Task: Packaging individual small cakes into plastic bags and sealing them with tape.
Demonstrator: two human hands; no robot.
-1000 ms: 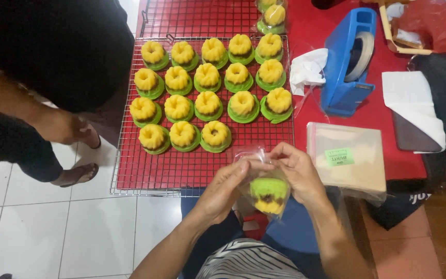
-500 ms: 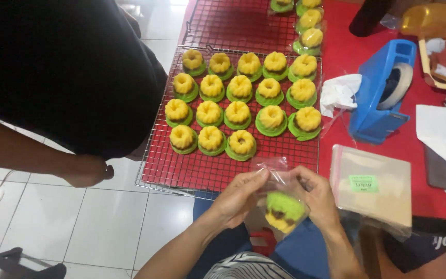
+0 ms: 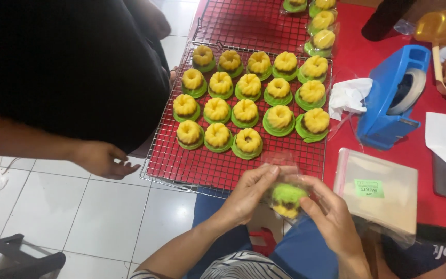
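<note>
Both of my hands hold one small yellow-and-green cake in a clear plastic bag (image 3: 286,199) in front of my lap. My left hand (image 3: 248,194) pinches the bag's left side and top. My right hand (image 3: 329,214) cups its right side. Just beyond my hands a wire cooling rack (image 3: 202,168) lies on the red table and carries several rows of the same yellow cakes on green bases (image 3: 248,98). A stack of empty clear bags (image 3: 380,188) lies right of my right hand.
Another person in a black top (image 3: 63,67) stands at the left, one hand (image 3: 101,159) hanging near the rack's front left corner. A blue tape dispenser (image 3: 393,98), crumpled plastic (image 3: 349,95), bagged cakes (image 3: 322,23) and a second rack (image 3: 254,20) lie further back.
The view has shifted, so everything sits further right and lower in the picture. My hands have turned the bagged cake so its green base faces up. The other person has moved closer.
</note>
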